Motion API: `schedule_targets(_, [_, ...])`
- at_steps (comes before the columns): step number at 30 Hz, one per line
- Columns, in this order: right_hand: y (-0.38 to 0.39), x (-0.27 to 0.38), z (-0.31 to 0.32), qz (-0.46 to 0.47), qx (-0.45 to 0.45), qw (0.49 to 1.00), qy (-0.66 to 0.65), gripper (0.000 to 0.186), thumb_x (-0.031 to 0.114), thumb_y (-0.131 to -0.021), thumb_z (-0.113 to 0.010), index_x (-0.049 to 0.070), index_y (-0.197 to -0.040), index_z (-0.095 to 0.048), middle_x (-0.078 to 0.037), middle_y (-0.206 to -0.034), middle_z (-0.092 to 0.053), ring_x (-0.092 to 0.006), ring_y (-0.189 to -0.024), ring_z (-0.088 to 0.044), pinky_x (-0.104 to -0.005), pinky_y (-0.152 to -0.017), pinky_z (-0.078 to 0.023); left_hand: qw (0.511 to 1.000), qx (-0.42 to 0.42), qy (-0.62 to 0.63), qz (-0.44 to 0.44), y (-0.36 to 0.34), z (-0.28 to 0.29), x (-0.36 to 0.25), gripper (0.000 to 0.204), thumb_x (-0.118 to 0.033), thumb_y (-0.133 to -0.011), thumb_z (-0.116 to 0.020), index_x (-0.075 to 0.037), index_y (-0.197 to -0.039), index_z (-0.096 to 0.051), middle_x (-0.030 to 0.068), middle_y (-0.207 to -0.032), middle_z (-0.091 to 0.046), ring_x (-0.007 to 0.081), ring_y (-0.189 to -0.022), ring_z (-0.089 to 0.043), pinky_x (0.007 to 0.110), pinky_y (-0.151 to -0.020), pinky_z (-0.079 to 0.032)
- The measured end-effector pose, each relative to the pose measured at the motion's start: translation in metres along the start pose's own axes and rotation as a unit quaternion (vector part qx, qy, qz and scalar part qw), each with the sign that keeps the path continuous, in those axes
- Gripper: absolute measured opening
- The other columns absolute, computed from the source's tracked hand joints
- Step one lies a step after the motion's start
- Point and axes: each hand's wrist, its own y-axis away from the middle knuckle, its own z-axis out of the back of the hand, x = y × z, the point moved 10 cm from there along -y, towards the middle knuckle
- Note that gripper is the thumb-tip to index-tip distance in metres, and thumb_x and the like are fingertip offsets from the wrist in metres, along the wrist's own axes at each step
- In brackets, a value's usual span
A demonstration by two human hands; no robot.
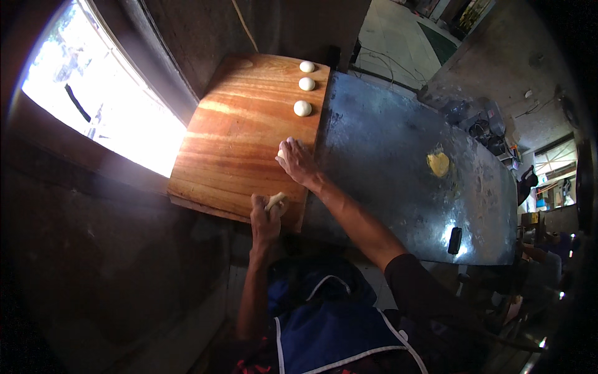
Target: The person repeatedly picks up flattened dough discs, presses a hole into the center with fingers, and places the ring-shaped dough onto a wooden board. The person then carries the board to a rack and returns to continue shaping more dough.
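Note:
My left hand [266,219] is closed round a pale lump of dough [276,200] at the near edge of the wooden board [233,143]. Farther up the board, near its right side, my right hand [298,163] cups a small piece of dough [281,154], mostly hidden under the fingers. Beyond it, three round white dough balls [303,108] stand apart in a line along the board's right edge.
A dark metal tabletop [380,149] adjoins the board on the right. On it lie a yellow lump [438,164] and a black oblong object [455,240]. A bright window [106,93] is at the left, and dark containers [483,124] crowd the table's far right.

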Motion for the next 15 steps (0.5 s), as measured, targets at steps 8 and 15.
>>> schedule_targets(8, [-0.078, -0.138, 0.027, -0.204, -0.137, 0.961, -0.129, 0.049, 0.042, -0.087, -0.069, 0.005, -0.117, -0.056, -0.022, -0.112, -0.064, -0.0386, -0.097, -0.065, -0.0453, -0.080, -0.053, 0.979, -0.105, 0.172, 0.044, 0.064, 0.063, 0.031, 0.018, -0.009, -0.091, -0.052, -0.007, -0.105, -0.041, -0.0001, -0.090, -0.040, 0.0087, -0.082, -0.046, 0.024, -0.071, -0.045])
schedule_targets(15, [-0.133, -0.196, 0.022, -0.161, -0.150, 0.975, -0.034, 0.047, 0.032, -0.075, -0.078, 0.000, -0.105, -0.062, -0.028, -0.122, -0.049, -0.0417, -0.102, -0.060, -0.0467, -0.092, -0.048, 0.961, -0.248, 0.088, 0.085, 0.141, 0.135, 0.059, 0.018, -0.006, -0.086, -0.054, -0.008, -0.098, -0.040, 0.0010, -0.081, -0.048, 0.0098, -0.069, -0.049, 0.024, -0.063, -0.045])
